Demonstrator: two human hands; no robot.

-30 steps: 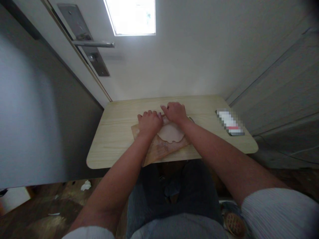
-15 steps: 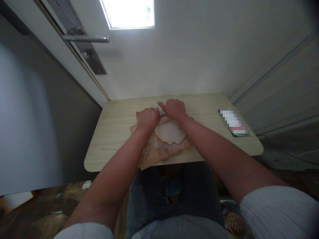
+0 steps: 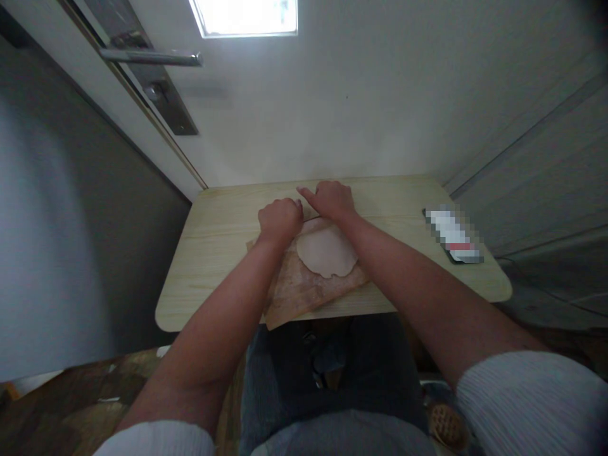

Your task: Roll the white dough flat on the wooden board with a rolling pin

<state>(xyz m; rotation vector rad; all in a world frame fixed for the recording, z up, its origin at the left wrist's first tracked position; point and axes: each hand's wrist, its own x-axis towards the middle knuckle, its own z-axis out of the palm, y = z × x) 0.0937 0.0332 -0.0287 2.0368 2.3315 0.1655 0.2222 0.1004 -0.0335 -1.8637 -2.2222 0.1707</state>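
Note:
A flattened, pale round of dough (image 3: 327,252) with an uneven edge lies on a thin brown board or sheet (image 3: 297,294) with whitish smears. One corner of that sheet overhangs the table's front edge. My left hand (image 3: 281,218) is curled into a fist at the dough's far left side. Beside it, my right hand (image 3: 332,200) is closed over the far right side, thumb pointing left. A thin dark line shows between the two hands, at the far edge of the dough. Whatever the fingers wrap around is hidden beneath them.
The small light wooden table (image 3: 204,253) stands against a white door with a metal handle (image 3: 152,57). A flat, pixelated object (image 3: 453,235) lies at the table's right. Below at the right is a brown woven-looking item (image 3: 446,425). A grey panel (image 3: 61,253) stands at left.
The camera view has tilted and shifted slightly. Both hands sit a little further up in the picture, still closed at the dough's far edge. More of the dough's right side shows.

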